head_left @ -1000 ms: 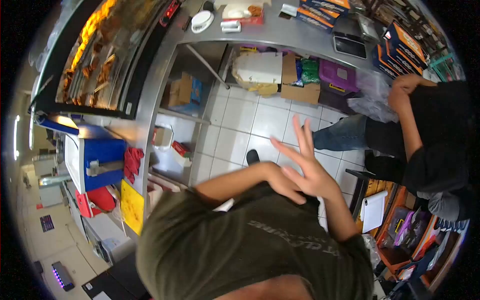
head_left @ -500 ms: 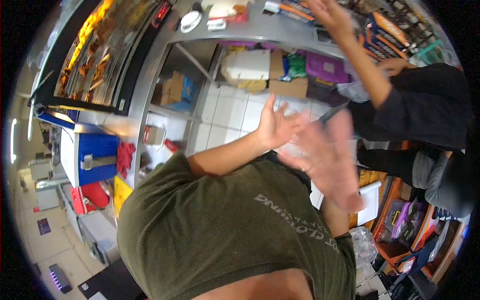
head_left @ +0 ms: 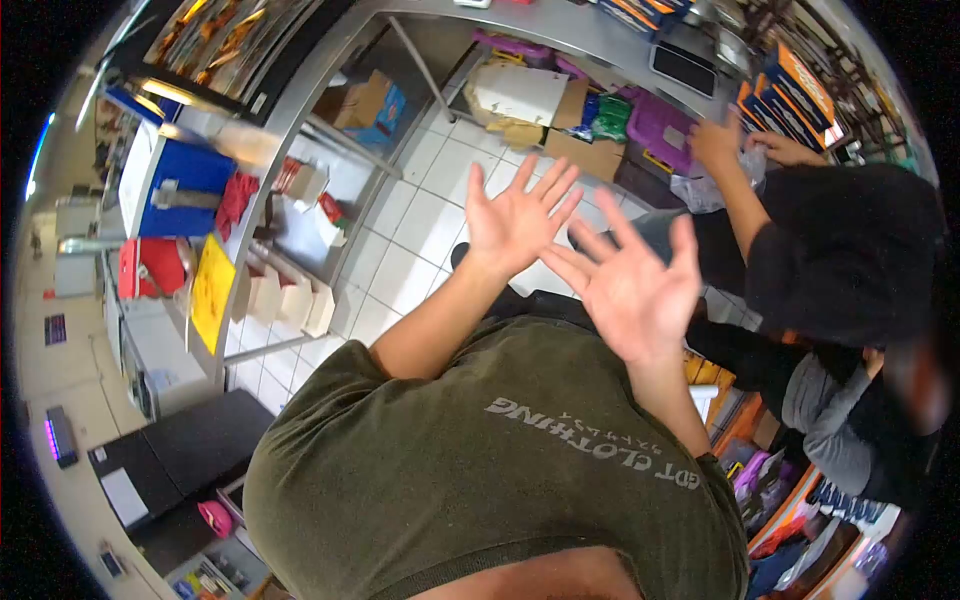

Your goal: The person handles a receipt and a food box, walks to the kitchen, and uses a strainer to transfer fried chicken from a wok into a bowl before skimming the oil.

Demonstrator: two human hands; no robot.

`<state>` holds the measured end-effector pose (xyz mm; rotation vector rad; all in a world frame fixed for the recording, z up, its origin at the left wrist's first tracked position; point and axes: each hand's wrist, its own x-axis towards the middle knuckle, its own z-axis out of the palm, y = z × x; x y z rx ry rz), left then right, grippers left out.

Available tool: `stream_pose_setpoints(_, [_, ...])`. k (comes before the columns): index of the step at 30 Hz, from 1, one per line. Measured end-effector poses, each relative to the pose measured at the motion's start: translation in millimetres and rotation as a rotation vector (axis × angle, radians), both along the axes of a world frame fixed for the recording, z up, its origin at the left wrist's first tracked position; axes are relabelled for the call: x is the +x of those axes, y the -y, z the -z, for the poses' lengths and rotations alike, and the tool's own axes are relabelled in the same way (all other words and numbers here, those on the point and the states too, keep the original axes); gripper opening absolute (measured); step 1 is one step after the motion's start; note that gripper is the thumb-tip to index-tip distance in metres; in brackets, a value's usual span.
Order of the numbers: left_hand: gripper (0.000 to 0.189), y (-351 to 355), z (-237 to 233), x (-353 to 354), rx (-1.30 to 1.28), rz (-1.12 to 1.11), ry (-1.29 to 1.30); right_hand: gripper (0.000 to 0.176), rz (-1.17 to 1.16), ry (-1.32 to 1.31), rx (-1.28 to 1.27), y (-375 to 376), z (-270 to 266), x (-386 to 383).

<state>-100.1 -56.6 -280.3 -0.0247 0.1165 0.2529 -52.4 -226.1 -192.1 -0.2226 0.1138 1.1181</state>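
My left hand (head_left: 515, 222) is held up in front of my chest, palm toward me, fingers spread and thumb out to the left. Beside it, a little lower, my right hand (head_left: 632, 290) also shows its palm with the fingers apart. Both are empty, and the little-finger sides come close together in the middle. Beneath them lies the white tiled floor (head_left: 425, 215). My dark green T-shirt (head_left: 480, 440) fills the lower part of the view.
At right, a person in a black top (head_left: 845, 250) has both hands at a clear plastic bag (head_left: 715, 190) by the metal counter (head_left: 560, 45). Orange-and-black boxes (head_left: 790, 95) and a tablet-like device (head_left: 684, 70) rest on it. A blue cooler box (head_left: 190, 185) stands at left.
My right hand has turned from a blurred, sideways pose to an open palm, and my left fingers have spread. The other person's raised arm has come down to the bag. My view has shifted.
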Motion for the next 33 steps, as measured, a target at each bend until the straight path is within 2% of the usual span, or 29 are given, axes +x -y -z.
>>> stream_pose_setpoints(1, [0.087,-8.2,1.1,-12.2,0.029,-0.029,-0.033,0.086,0.048,0.008,0.160,-10.1,-15.7,6.0])
stream_pose_setpoints(3, [0.087,-18.8,0.8,-42.4,0.078,-0.070,-0.091,0.086,0.216,0.225,0.164,-33.9,-27.2,28.2])
stream_pose_setpoints(6, [0.087,-46.1,-4.0,-71.1,0.033,-0.074,-0.110,0.085,0.293,0.171,0.115,-60.3,-12.2,17.4])
stream_pose_setpoints(8, [0.085,-72.7,-11.6,-83.8,0.018,-0.087,-0.054,0.084,0.094,0.028,0.065,-88.1,-1.8,-23.2])
stream_pose_setpoints(10, [0.082,-108.5,-7.5,-98.2,0.142,-0.080,-0.036,0.080,-0.238,0.081,-0.070,-116.9,30.7,-35.5])
stream_pose_setpoints(12, [0.075,-149.5,-1.1,-113.6,0.313,-0.049,-0.080,0.076,-0.326,0.543,-0.489,-160.4,80.7,-37.9])
stream_pose_setpoints(13, [0.071,-168.5,8.3,-120.1,0.413,-0.029,-0.174,0.060,-0.409,0.957,-0.837,-179.7,95.0,-45.9])
stream_pose_setpoints(15, [0.065,-193.3,38.6,-135.2,0.586,-0.036,-0.389,0.032,-0.527,1.496,-0.467,-228.4,25.5,-72.5])
stream_pose_setpoints(16, [0.055,-202.2,69.9,-142.9,0.406,-0.025,-0.488,0.019,-0.548,1.487,-0.417,-241.0,-10.6,-88.1])
stream_pose_setpoints(17, [0.054,-208.6,69.9,-144.6,0.500,0.065,-0.523,0.006,-0.543,1.476,-0.367,-248.4,-40.7,-101.8])
stream_pose_setpoints(19, [0.052,-219.4,63.0,-150.5,0.718,0.287,-0.578,0.008,-0.347,1.636,-0.204,-262.3,-53.6,-108.4])
stream_pose_setpoints(21, [0.055,-230.6,44.2,-153.2,0.983,0.570,-0.164,0.010,-0.083,1.968,0.013,-283.4,-11.8,-97.9])
stream_pose_setpoints(23, [0.058,-246.2,48.4,-161.4,0.831,0.781,-0.055,0.012,-0.344,1.881,-0.318,-300.9,22.9,-99.3])
stream_pose_setpoints(24, [0.060,-248.3,49.4,-157.7,0.706,0.768,-0.092,0.012,-0.275,1.949,-0.091,-303.1,22.9,-82.8])
stream_pose_setpoints(26, [0.062,-252.9,46.4,-140.7,0.709,0.627,-0.036,0.009,-0.068,1.747,0.002,-298.9,-51.0,-49.8])
stream_pose_setpoints(27, [0.063,-248.1,43.6,-140.2,0.690,0.583,-0.021,0.013,0.091,1.436,0.240,-283.0,-37.0,-23.9])
stream_pose_setpoints(28, [0.069,-249.3,32.0,-130.9,0.657,0.549,-0.046,0.020,0.087,1.128,0.103,-276.1,-22.9,-18.3])
stream_pose_setpoints(30, [0.074,-248.6,23.8,-109.3,0.410,0.492,-0.077,0.036,0.255,0.415,-0.075,-261.8,5.6,-7.4])
stream_pose_setpoints(31, [0.077,-245.5,21.0,-97.1,0.297,0.475,-0.078,0.039,0.191,0.303,-0.308,-260.6,30.0,-0.7])
stream_pose_setpoints(33, [0.080,-233.8,17.3,-67.9,0.147,0.502,-0.013,0.039,-0.305,0.119,-0.475,-256.0,45.8,-14.7])
